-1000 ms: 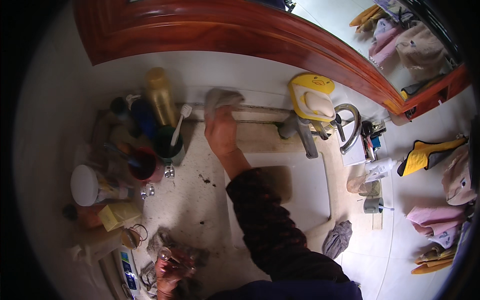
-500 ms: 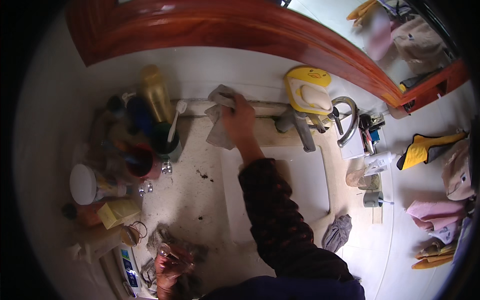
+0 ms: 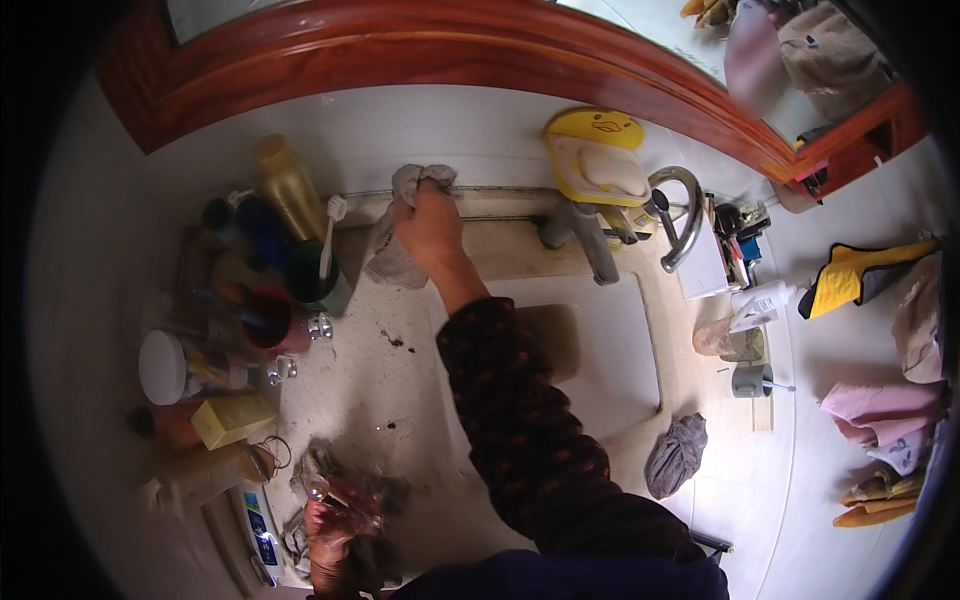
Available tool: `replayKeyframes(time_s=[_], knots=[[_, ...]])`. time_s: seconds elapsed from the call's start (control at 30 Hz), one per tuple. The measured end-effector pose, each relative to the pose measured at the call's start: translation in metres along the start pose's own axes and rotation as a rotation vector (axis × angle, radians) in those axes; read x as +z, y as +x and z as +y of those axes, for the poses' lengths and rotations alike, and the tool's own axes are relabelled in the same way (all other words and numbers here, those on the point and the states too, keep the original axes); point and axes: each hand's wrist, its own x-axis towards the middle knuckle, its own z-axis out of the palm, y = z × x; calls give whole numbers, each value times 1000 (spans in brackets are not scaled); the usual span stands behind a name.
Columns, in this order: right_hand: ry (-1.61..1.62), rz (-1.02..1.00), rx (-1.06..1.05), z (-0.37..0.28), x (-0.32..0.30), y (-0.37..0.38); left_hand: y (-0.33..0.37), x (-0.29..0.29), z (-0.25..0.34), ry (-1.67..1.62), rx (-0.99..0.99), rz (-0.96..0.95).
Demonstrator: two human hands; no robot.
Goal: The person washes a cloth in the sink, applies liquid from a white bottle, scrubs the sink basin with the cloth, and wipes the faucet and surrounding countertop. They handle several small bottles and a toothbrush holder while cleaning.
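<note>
My right hand [image 3: 432, 228] is closed on a grey cloth [image 3: 398, 258], pressed to the ledge where the counter [image 3: 385, 380] meets the tiled wall. Part of the cloth bunches above the fingers and the rest hangs onto the counter. At the lower left, my left hand [image 3: 335, 530] is closed round a small object with a shiny round end [image 3: 318, 488]; its kind cannot be made out. Beneath and beside that hand lies a crumpled grey-brown rag [image 3: 385, 492]. Dark specks of dirt [image 3: 397, 341] dot the counter between the hands.
Left lie a green cup [image 3: 318, 285] with a toothbrush, a red cup [image 3: 275, 325], a gold bottle [image 3: 287, 185] and a yellow box [image 3: 232, 418]. Right are the white sink [image 3: 610, 340], tap [image 3: 595, 250], duck soap dish [image 3: 598, 150] and dark cloth [image 3: 677, 455]. A wood-framed mirror [image 3: 400, 65] overhangs.
My right hand has slid slightly left along the wall ledge with the grey cloth, which is more bunched now. The left hand stays nearly in place. The whole view has shifted a little.
</note>
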Motion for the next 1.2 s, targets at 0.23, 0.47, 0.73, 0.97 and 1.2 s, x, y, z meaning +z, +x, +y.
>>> replayKeyframes(time_s=[0.23, 0.47, 0.73, 0.97, 1.2], knots=[[-278, 253, 162, 116, -64, 27, 6, 9, 5, -19, -40, -59], [-60, -237, 75, -4, -18, -1, 2, 0, -3, -32, 7, -35], [-60, 416, -176, 72, -75, 2, 9, 10, 4, 22, 6, -68], [-144, 412, -139, 68, -41, -20, 6, 2, -3, -21, 35, -43], [-294, 489, -53, 74, -33, -19, 6, 4, 1, -10, 30, -32]])
